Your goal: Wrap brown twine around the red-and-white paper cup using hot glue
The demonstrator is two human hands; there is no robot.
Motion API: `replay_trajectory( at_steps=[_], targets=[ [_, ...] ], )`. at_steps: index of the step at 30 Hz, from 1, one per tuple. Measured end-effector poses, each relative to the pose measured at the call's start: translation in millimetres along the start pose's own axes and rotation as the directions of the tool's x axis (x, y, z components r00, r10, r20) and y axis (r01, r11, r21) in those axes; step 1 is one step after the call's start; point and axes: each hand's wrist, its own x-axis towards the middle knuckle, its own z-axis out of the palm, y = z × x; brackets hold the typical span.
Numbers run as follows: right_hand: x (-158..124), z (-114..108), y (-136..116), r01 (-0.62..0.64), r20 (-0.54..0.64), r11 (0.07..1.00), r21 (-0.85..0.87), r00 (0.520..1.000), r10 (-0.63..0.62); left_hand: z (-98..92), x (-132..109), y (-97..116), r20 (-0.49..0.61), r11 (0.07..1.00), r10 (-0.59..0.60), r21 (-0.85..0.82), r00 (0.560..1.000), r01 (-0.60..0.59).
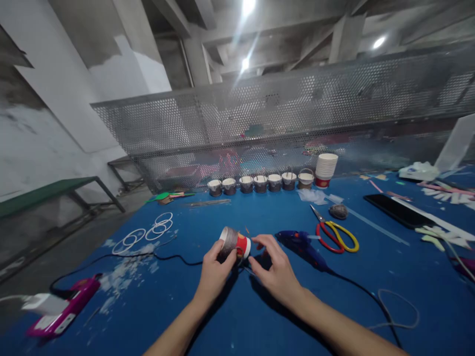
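A red-and-white paper cup (243, 245), tipped on its side, has grey-brown cord (230, 239) wound around part of its wall. My left hand (216, 267) is closed on the wrapped part, thumb in front. Just right of the cup's base, my right hand (275, 264) has its thumb and fingers apart and curved, with nothing visible between them. A thin strand shows below the cup near the right thumb; where it leads under the hand is hidden. To the right lie a blue glue gun (302, 248), scissors (336, 236) with red and yellow handles, and a dark ball of cord (338, 211).
Several wrapped cups (260, 184) line the back of the blue table beside a stack of paper cups (326, 168). White rings (159, 228) and a magenta power strip (67, 309) lie left. A black phone (403, 210) rests right. A perforated metal panel (260, 118) stands behind.
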Motion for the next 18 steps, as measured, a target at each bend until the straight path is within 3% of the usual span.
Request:
replay_trajectory(
  at_steps=[5,9,15,18],
  targets=[
    [-1.9,-2.4,-4.6,0.089,0.055,0.996,0.009,0.995,-0.089,-3.5,-11.3,6.7,0.03,0.999,0.035,0.024,0.999,-0.036],
    [-4.6,-1.8,-7.1,0.178,0.012,0.983,-0.05,0.984,-0.177,-4.0,-19.1,12.4,0.034,0.997,0.048,0.053,0.998,-0.05],
    [-4.0,-3.3,-10.6,0.163,-0.009,0.984,-0.07,0.986,-0.164,-1.8,-23.9,21.3,0.041,0.973,0.191,0.127,0.981,-0.195],
    [-3.4,-4.2,-13.8,0.083,0.007,0.996,0.018,0.997,-0.083,-1.1,-23.9,21.8,0.046,0.954,0.247,0.161,0.968,-0.251]
  ],
)
